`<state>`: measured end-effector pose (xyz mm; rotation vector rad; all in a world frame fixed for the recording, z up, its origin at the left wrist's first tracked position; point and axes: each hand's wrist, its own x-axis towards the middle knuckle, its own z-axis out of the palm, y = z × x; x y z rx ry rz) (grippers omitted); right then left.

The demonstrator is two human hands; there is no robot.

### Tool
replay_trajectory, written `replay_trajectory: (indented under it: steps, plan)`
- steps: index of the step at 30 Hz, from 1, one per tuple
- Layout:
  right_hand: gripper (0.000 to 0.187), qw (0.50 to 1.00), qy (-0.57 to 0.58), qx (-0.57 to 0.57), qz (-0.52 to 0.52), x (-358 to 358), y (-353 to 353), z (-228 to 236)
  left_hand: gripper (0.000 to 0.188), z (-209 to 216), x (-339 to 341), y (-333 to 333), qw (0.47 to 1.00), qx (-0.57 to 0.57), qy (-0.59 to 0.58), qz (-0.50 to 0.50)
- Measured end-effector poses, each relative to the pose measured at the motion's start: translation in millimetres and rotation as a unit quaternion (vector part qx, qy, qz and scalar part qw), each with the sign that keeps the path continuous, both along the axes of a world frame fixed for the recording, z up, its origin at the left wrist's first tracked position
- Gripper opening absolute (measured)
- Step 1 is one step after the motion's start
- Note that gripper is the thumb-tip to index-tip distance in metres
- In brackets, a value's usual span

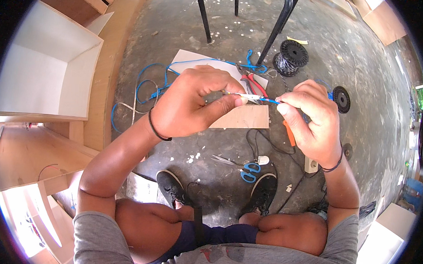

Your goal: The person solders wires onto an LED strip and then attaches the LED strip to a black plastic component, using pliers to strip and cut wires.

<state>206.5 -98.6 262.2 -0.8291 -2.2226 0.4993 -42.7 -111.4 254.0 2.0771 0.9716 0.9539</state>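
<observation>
no legible text, no readable labels or brands, no clear numbers or signs

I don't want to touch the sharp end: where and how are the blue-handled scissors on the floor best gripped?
Probably by the blue handle loops, from above and the right, with the right hand once free of the blue wire. The scissors lie with blades pointing left, loops right; mind the white fitting close to the upper loop.
</observation>
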Motion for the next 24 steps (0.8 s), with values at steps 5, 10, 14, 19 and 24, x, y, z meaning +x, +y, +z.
replay_trajectory:
  steps: [5,10,14,19,24]
  plan:
    - [0.005,1.000,-0.009,0.023,0.002,1,0,1,0.007,6,1,-2,0.998,0.033,0.047,0.008]
    - [0.004,1.000,-0.002,0.028,-0.005,0,-1,2,0.006,9,2,-2,0.997,0.059,0.040,0.012]
    - [0.004,1.000,-0.002,0.018,0.002,0,0,-1,0.006,9,0,-5,0.997,0.037,0.070,0.018]
    - [0.003,1.000,0.007,0.009,0.001,-2,0,-1,0.007,9,1,-4,0.998,0.030,0.050,0.026]
    - [0.004,1.000,0.012,-0.014,0.005,0,3,-3,0.007,12,1,-6,0.998,0.005,0.055,0.018]
